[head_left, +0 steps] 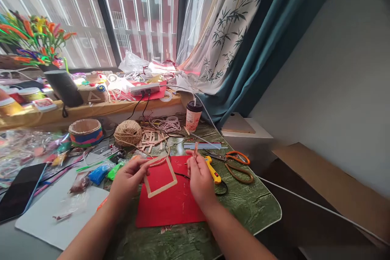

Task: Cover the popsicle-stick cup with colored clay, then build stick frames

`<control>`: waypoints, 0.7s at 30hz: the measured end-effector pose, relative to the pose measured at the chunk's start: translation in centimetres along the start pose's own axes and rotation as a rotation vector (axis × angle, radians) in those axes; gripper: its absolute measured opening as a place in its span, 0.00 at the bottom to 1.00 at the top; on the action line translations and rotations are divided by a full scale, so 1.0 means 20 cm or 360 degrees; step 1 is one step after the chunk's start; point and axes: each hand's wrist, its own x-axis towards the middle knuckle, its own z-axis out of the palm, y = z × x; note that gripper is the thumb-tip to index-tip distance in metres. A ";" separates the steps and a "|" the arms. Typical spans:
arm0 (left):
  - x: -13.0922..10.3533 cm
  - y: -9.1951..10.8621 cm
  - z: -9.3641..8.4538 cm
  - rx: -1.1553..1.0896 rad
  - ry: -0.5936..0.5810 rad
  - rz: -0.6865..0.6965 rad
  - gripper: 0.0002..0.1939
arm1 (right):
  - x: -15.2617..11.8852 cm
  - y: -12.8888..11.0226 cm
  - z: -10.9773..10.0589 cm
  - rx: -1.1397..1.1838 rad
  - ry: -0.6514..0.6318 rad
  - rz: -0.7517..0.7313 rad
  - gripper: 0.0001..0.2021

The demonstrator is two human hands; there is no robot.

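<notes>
My left hand [129, 176] pinches a square frame of pale craft sticks [162, 189] by its upper left corner. The frame is tilted above a red sheet [170, 213], which shows through its open middle. Near the frame's top side, a short piece of twine [158, 163] shows by my left fingertips. My right hand [201, 178] is closed around a short, thin, brownish strip [196, 149] that points upward; its material is hard to make out. Just right of that hand lies a yellow glue gun [213, 170], partly hidden, with orange-handled scissors [239, 166] beyond it.
Behind the hands are a twine ball [128, 132], loose craft sticks [150, 141] and a lidded drink cup [193, 115]. A phone [22, 191] and a white board [39, 227] lie left. The table's edge [280, 215] curves at right, near a white cable [304, 195].
</notes>
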 end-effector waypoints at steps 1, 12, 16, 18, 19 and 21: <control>0.01 -0.01 0.00 -0.0008 -0.0092 -0.0016 0.24 | 0.10 -0.04 -0.03 -0.0404 -0.0091 -0.0130 0.20; 0.00 -0.02 0.02 0.0368 -0.0522 0.0347 0.08 | -0.33 -0.02 -0.20 -0.0988 -0.0684 -0.0903 0.22; 0.00 -0.07 0.03 0.0460 -0.0527 0.0305 0.12 | -0.58 0.15 -0.33 -0.1199 -0.0853 -0.1015 0.28; 0.00 -0.08 0.04 0.0466 -0.0604 0.0335 0.10 | -0.59 0.19 -0.38 -0.1287 -0.0933 -0.0990 0.28; 0.00 -0.08 0.05 0.0466 -0.0644 0.0361 0.09 | -0.58 0.19 -0.40 -0.1314 -0.0958 -0.0982 0.28; -0.01 -0.07 0.07 0.0468 -0.0700 0.0413 0.09 | -0.55 0.18 -0.45 -0.1334 -0.0991 -0.0996 0.29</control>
